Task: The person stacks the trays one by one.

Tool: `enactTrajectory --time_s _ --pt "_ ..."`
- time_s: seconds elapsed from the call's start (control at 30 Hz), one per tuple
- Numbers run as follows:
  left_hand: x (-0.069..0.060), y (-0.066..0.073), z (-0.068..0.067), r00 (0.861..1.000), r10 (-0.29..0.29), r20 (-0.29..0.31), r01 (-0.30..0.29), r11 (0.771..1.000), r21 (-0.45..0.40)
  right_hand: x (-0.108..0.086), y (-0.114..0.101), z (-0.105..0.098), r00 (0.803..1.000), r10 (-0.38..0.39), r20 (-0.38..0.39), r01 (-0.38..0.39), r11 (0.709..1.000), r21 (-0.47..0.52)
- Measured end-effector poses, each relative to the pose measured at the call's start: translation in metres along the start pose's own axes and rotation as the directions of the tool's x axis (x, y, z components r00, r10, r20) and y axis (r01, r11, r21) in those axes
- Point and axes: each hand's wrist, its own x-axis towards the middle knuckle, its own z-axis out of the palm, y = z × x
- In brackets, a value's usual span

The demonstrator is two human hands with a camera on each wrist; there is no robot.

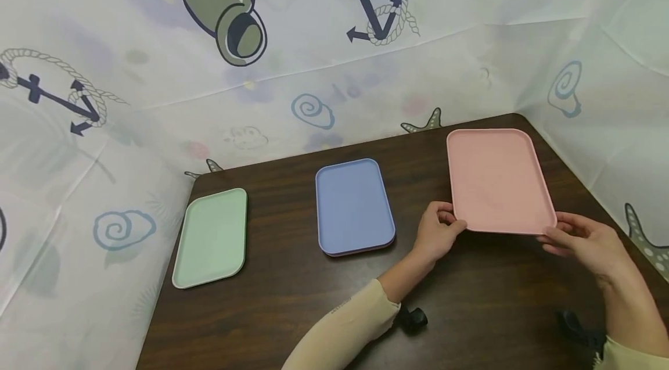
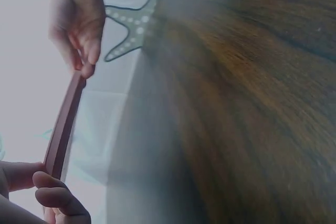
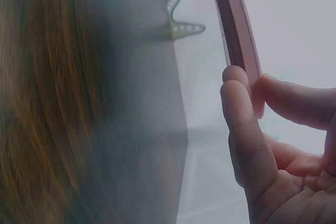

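Note:
A pink rectangular tray (image 1: 502, 181) with rounded corners is held above the right part of the table. My left hand (image 1: 438, 232) pinches its near left corner, thumb on top and fingers beneath. At the near right corner my right hand (image 1: 585, 242) pinches it the same way. Seen edge-on, the pink tray (image 2: 65, 121) stands off the wood in the left wrist view, one hand at each end. In the right wrist view the thumb and fingers of the right hand (image 3: 268, 140) grip the edge of the tray (image 3: 244, 35).
A blue tray (image 1: 355, 207) lies mid-table, with a reddish edge showing under it. Further left lies a light green tray (image 1: 211, 239). The dark wooden table (image 1: 282, 300) meets a white printed cloth (image 1: 324, 56) at its back and sides.

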Motion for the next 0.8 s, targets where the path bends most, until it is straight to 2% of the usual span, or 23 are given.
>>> enactTrajectory --time_s 0.1,0.2,0.33,0.47,0.63,0.8 --pt "-0.004 0.004 -0.014 1.0 0.008 0.021 -0.007 0.998 -0.058 0.0 -0.004 0.007 0.999 -0.027 0.035 0.023 0.995 0.1" --pt "-0.009 0.01 -0.03 0.999 0.016 0.046 -0.012 0.996 -0.084 0.0 -0.008 0.016 0.997 -0.044 0.064 0.036 0.99 0.134" --pt "-0.017 0.018 -0.053 0.996 0.03 0.087 -0.022 0.996 -0.085 0.003 -0.017 0.029 0.993 -0.05 0.104 0.042 0.996 0.079" --pt "-0.022 0.019 -0.072 0.994 0.028 0.107 -0.019 0.997 -0.08 0.005 -0.025 0.043 0.989 -0.059 0.137 0.059 0.998 0.004" --pt "-0.03 0.017 -0.098 0.995 0.013 0.097 -0.005 0.997 -0.083 0.007 -0.032 0.065 0.981 -0.079 0.175 0.095 0.992 -0.083" --pt "-0.038 0.015 -0.123 0.996 0.006 0.09 0.001 0.996 -0.085 0.007 -0.04 0.088 0.979 -0.063 0.194 0.082 0.992 -0.094"
